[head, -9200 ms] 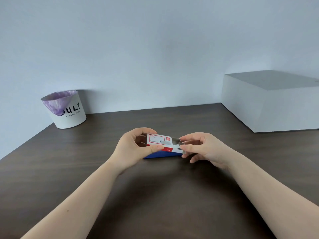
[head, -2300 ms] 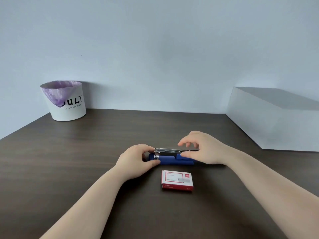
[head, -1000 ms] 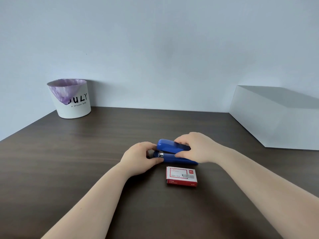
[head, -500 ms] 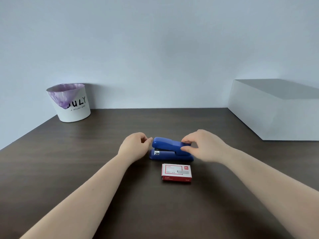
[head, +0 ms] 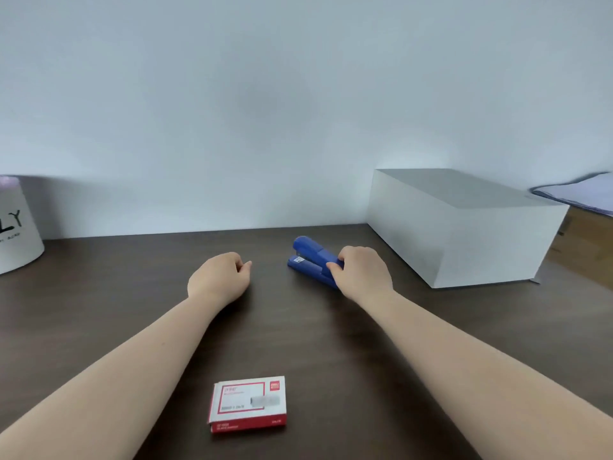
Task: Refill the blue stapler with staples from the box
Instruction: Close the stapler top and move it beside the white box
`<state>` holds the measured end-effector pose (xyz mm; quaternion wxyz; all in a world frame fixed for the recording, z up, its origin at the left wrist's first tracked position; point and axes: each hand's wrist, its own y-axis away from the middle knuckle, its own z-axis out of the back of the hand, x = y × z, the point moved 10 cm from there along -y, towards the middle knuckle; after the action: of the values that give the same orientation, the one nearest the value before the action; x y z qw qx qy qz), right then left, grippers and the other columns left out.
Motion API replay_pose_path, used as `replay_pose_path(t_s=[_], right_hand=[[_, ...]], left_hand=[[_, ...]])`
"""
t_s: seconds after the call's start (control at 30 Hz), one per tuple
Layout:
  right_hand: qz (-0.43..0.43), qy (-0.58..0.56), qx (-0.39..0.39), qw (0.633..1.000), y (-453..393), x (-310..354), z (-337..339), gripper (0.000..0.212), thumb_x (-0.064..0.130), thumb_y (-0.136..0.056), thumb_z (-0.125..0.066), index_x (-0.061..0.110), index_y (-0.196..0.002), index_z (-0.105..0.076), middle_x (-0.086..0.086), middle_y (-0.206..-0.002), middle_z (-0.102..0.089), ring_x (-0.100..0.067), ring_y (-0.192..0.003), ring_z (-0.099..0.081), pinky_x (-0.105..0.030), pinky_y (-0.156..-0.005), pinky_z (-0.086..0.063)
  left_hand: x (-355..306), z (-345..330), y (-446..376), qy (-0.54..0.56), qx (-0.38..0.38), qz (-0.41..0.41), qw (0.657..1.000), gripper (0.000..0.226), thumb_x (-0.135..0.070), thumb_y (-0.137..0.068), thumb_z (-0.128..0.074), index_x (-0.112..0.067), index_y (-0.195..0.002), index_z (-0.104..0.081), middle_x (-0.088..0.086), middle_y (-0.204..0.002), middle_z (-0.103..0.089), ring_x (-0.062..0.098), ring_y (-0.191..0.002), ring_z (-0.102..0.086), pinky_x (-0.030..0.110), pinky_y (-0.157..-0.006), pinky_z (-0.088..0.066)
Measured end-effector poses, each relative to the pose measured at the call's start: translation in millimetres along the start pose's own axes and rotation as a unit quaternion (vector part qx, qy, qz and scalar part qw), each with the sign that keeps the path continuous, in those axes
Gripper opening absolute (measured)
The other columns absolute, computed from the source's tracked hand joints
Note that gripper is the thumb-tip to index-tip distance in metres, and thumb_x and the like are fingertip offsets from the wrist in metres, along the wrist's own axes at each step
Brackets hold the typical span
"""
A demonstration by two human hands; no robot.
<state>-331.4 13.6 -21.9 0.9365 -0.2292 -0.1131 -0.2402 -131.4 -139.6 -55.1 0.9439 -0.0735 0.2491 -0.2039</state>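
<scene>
A blue stapler lies closed on a dark wood-grain desk, its rounded nose pointing away and to the left, its top arm down over the base and a small white label showing near the front. Its rear end is hidden under the fingers gripping it. Well apart from it, toward the near edge of the desk, a small red-and-white box of staples lies flat and shut, printed face up, with a picture of a staple strip on its lid.
</scene>
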Motion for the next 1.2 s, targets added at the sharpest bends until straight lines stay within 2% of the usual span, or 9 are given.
replay_pose_path(t_s=[0.17, 0.33, 0.5, 0.73, 0.87, 1.0, 1.2], right_hand=[[-0.044, 0.009, -0.038, 0.998, -42, -39, -4, 0.027, 0.029, -0.090, -0.052, 0.004, -0.090, -0.060, -0.014, -0.091, -0.065, -0.032, -0.088, -0.057, -0.034, -0.065, -0.043], [-0.039, 0.039, -0.081, 0.995, -69, -61, -10, 0.026, 0.028, -0.093, -0.047, 0.007, -0.078, -0.051, -0.011, -0.080, -0.055, -0.031, -0.079, -0.055, -0.032, -0.060, -0.033], [-0.056, 0.078, -0.103, 0.990, -95, -81, -12, 0.030, 0.025, -0.095, -0.045, -0.001, -0.095, -0.061, -0.018, -0.093, -0.066, -0.035, -0.082, -0.057, -0.033, -0.060, -0.036], [-0.093, 0.117, -0.112, 0.982, -117, -97, -22, 0.030, 0.021, -0.097, -0.042, -0.002, -0.101, -0.062, -0.020, -0.101, -0.065, -0.038, -0.096, -0.058, -0.034, -0.062, -0.038], [-0.113, 0.134, -0.111, 0.978, -120, -98, -22, 0.025, 0.010, -0.095, -0.043, -0.004, -0.104, -0.062, -0.021, -0.108, -0.060, -0.038, -0.103, -0.055, -0.037, -0.068, -0.043], [-0.116, 0.118, -0.108, 0.980, -121, -96, -21, 0.025, 0.003, -0.093, -0.040, -0.003, -0.106, -0.061, -0.020, -0.114, -0.051, -0.038, -0.101, -0.054, -0.040, -0.071, -0.044], [-0.119, 0.081, -0.117, 0.983, -116, -104, -20, 0.021, 0.010, -0.093, -0.045, 0.001, -0.110, -0.055, -0.020, -0.118, -0.049, -0.039, -0.098, -0.056, -0.043, -0.073, -0.047]], left_hand=[[-40, -30, -36, 0.014, 0.016, -0.042, 0.999, 0.030, -0.041, -0.090, -0.042, -0.017, -0.080, -0.056, -0.003, -0.075, -0.057, 0.024, -0.081, -0.056, 0.030, -0.064, -0.040], [-58, -49, -62, 0.023, 0.015, -0.073, 0.997, 0.028, -0.042, -0.090, -0.044, -0.019, -0.080, -0.056, -0.004, -0.076, -0.058, 0.023, -0.081, -0.056, 0.030, -0.063, -0.038], [-66, -59, -71, 0.000, 0.025, -0.102, 0.994, 0.026, -0.043, -0.088, -0.046, -0.022, -0.072, -0.050, -0.006, -0.074, -0.056, 0.022, -0.081, -0.056, 0.030, -0.065, -0.039], [-74, -64, -75, -0.015, 0.031, -0.132, 0.991, 0.030, -0.045, -0.088, -0.046, -0.024, -0.066, -0.044, -0.007, -0.076, -0.055, 0.021, -0.080, -0.053, 0.030, -0.065, -0.038], [-75, -64, -72, -0.013, 0.031, -0.142, 0.989, 0.031, -0.044, -0.088, -0.046, -0.025, -0.064, -0.041, -0.010, -0.070, -0.049, 0.020, -0.079, -0.051, 0.030, -0.066, -0.037], [-76, -62, -70, -0.006, 0.028, -0.149, 0.988, 0.030, -0.043, -0.088, -0.046, -0.025, -0.065, -0.042, -0.009, -0.073, -0.052, 0.020, -0.079, -0.052, 0.030, -0.065, -0.037], [-76, -61, -68, -0.006, 0.028, -0.148, 0.989, 0.031, -0.043, -0.088, -0.046, -0.025, -0.063, -0.040, -0.007, -0.075, -0.054, 0.021, -0.079, -0.053, 0.030, -0.065, -0.038]])
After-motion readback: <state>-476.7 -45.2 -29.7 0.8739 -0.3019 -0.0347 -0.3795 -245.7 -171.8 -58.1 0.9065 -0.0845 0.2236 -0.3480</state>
